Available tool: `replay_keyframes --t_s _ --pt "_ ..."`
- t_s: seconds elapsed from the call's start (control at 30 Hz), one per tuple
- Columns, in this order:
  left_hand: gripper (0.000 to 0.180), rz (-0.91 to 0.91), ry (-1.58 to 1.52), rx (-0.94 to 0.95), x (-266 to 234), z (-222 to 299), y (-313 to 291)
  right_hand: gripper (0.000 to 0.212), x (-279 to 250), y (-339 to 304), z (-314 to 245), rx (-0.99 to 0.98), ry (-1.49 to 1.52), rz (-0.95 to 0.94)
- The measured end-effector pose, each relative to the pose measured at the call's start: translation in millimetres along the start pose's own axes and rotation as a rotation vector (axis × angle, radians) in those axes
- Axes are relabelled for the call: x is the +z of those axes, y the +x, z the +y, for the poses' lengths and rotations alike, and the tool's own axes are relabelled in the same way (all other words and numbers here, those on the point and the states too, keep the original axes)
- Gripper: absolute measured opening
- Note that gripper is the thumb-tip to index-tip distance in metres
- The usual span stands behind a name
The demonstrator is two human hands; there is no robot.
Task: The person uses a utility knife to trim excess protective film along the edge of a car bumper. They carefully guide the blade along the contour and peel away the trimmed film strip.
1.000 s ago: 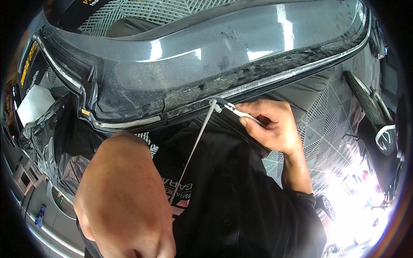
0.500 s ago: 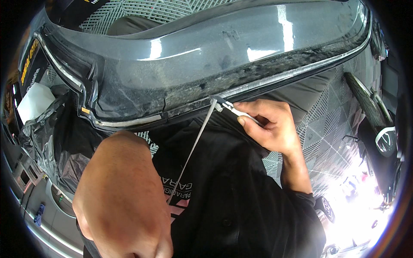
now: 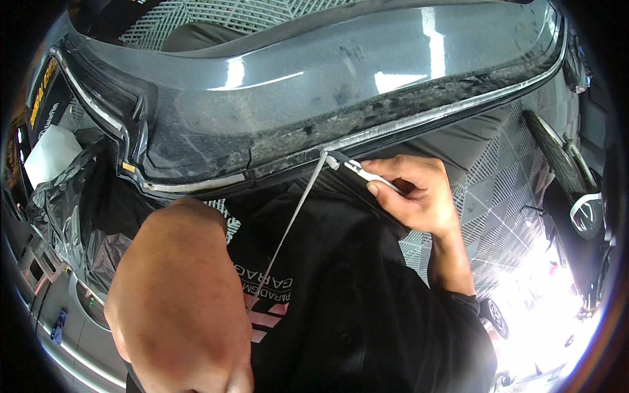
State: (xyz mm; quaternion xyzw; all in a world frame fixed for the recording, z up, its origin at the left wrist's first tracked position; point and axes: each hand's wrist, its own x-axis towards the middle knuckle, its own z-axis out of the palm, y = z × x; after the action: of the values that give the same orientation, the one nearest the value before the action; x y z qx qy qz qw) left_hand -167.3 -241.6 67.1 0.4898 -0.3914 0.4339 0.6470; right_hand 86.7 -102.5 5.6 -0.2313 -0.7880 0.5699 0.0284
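Note:
A large, glossy smoke-grey plastic cover [image 3: 196, 111], shaped like a headlight lens, lies across the upper view with a black rim and a pale channel along its near edge. My right hand [image 3: 416, 190] is closed around a white-handled utility knife [image 3: 363, 171], its dark tip at that channel. From the tip a stretched, light grey strip of sealant [image 3: 291, 228] runs taut down toward my left hand [image 3: 177, 308]. That hand is large and close at the lower left, back up and closed; its fingertips and the strip's far end are hidden.
Black plastic bags [image 3: 98, 216] and a white sheet [image 3: 51, 154] lie at the left. Grey grid flooring [image 3: 485, 196] shows at the right, beside a dark curved part [image 3: 563, 157]. A grey car panel [image 3: 85, 327] stands at lower left.
My left hand has moved slightly left and down. The knife tip and the strip's upper end have shifted a little, and the strip stays taut.

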Motion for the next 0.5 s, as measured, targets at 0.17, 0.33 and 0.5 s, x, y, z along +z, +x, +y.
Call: replay_keyframes --t_s 0.17,0.33,0.5 --pt "0.021 -0.041 0.003 0.003 1.9 0.7 0.6 0.024 1.1 2.7 -1.1 0.029 -0.042 0.003" --pt "0.023 -0.019 0.020 0.030 1.4 2.1 0.3 0.025 -0.3 0.3 -6.8 -0.002 -0.058 0.003" --pt "0.026 0.516 0.673 0.005 6.0 19.7 -8.3 0.026 -13.3 -8.4 -5.7 -0.028 0.132 0.207"
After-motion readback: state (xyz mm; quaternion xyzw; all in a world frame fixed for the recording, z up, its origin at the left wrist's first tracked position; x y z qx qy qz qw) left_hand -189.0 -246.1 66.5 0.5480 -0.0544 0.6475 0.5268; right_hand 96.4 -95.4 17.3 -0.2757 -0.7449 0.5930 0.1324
